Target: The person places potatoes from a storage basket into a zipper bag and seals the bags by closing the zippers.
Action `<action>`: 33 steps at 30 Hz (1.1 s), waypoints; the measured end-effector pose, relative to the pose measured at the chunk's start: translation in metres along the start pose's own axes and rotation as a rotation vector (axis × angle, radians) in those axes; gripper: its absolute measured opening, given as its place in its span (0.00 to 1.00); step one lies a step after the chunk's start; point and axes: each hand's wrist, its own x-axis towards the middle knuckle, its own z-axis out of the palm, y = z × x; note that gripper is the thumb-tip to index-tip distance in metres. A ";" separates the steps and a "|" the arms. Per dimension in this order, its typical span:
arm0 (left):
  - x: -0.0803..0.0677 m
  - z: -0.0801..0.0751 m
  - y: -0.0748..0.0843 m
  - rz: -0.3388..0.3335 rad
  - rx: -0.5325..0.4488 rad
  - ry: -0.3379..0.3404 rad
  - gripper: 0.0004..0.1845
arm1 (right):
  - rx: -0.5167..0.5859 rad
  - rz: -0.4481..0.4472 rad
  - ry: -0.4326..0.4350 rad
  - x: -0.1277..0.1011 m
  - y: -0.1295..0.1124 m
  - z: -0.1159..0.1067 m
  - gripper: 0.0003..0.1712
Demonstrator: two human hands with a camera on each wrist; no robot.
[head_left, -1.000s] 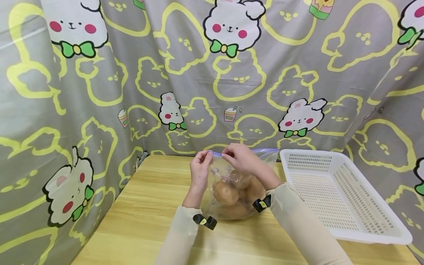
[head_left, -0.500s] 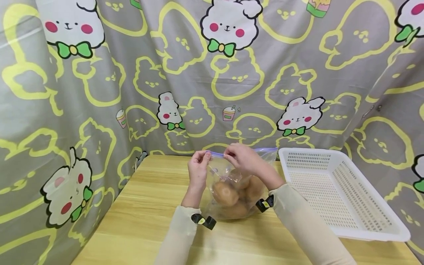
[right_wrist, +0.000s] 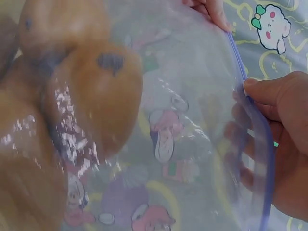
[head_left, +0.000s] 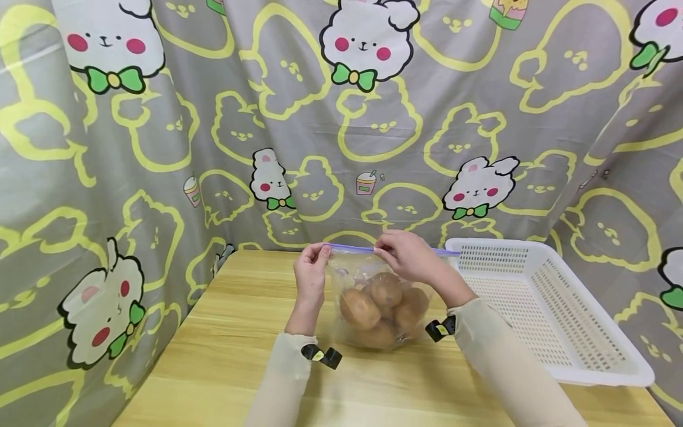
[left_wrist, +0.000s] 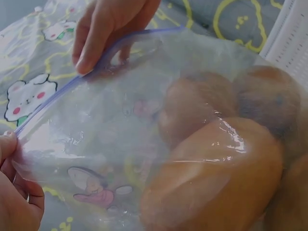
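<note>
A clear zip bag (head_left: 354,279) with a purple seal strip (head_left: 352,248) stands on the wooden table (head_left: 229,344), holding several brown round fruits (head_left: 360,308). My left hand (head_left: 312,264) pinches the strip's left end. My right hand (head_left: 401,254) pinches the strip further right, thumb and fingers on either side. The left wrist view shows the left fingers (left_wrist: 7,149) at the corner, the strip (left_wrist: 72,86) running up to the right hand (left_wrist: 103,29), and the fruits (left_wrist: 216,173) pressed against the film. In the right wrist view the right fingers (right_wrist: 276,94) grip the strip (right_wrist: 252,108).
A white perforated plastic basket (head_left: 539,308) sits on the table to the right of the bag, close to my right forearm. A grey cartoon-rabbit curtain (head_left: 341,118) hangs behind and on both sides. Bare table lies left of and in front of the bag.
My right hand has slid to the right along the seal strip, away from the left hand, and the strip now runs straighter. The left hand keeps its pinch at the left end.
</note>
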 end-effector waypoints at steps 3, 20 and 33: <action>0.001 -0.002 -0.001 0.012 0.001 0.013 0.08 | -0.007 0.006 0.007 -0.005 0.004 -0.004 0.04; 0.004 -0.014 -0.002 0.002 0.016 0.062 0.06 | -0.027 0.046 0.018 -0.036 0.038 -0.024 0.02; 0.006 -0.020 -0.001 -0.026 0.024 0.093 0.06 | -0.058 0.072 0.025 -0.062 0.057 -0.046 0.02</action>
